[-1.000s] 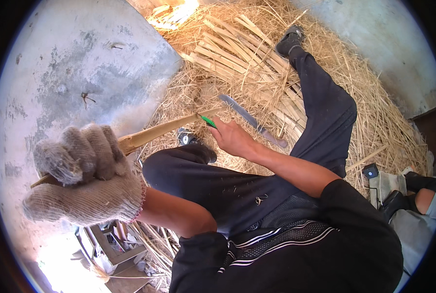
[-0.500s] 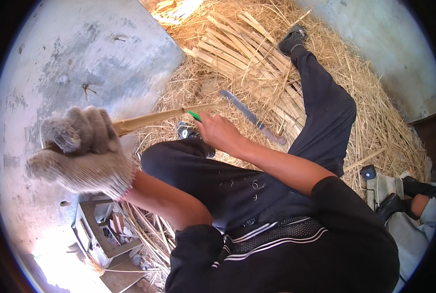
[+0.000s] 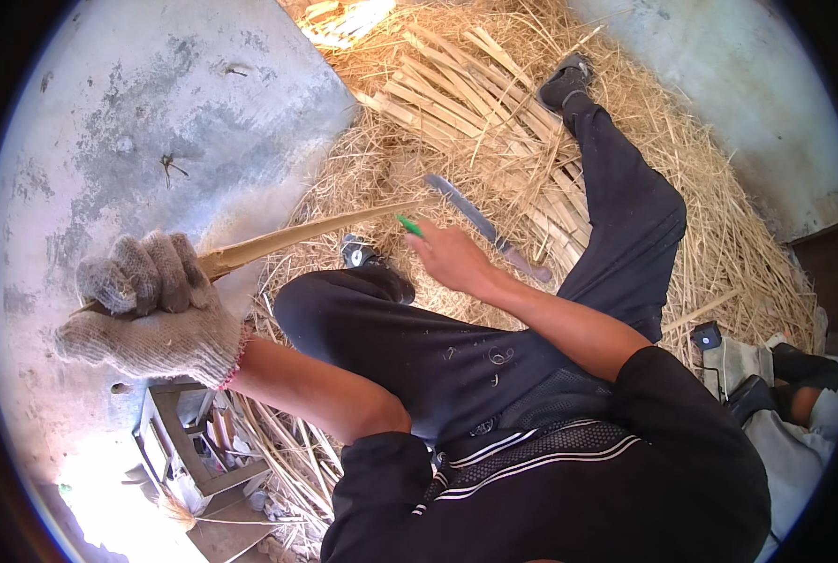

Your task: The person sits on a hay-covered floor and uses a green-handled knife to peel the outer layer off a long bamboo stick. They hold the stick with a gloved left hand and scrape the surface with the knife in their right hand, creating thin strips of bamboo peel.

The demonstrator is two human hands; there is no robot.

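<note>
My left hand (image 3: 156, 305), in a grey knitted glove, is closed round the thick end of a split bamboo strip (image 3: 301, 230). The strip reaches out to the right and thins toward its far tip. Bare and with fingers closed, my right hand (image 3: 452, 258) grips a small green-handled tool (image 3: 408, 225) close to the strip's thin end. The tool's working end is too small to make out. Beyond that hand, a long knife (image 3: 470, 211) with a wooden handle lies on the shavings.
Pale shavings (image 3: 709, 225) cover the floor around my legs. A pile of split bamboo strips (image 3: 447, 98) lies ahead, by my outstretched right foot (image 3: 565, 83). A wall (image 3: 203, 103) rises at left, above a small wooden frame (image 3: 170, 432). Part of another person (image 3: 803, 403) shows at right.
My right hand with the green-handled tool has moved right along the strip, toward its thin tip. The gloved left hand has dropped slightly, still gripping the strip.
</note>
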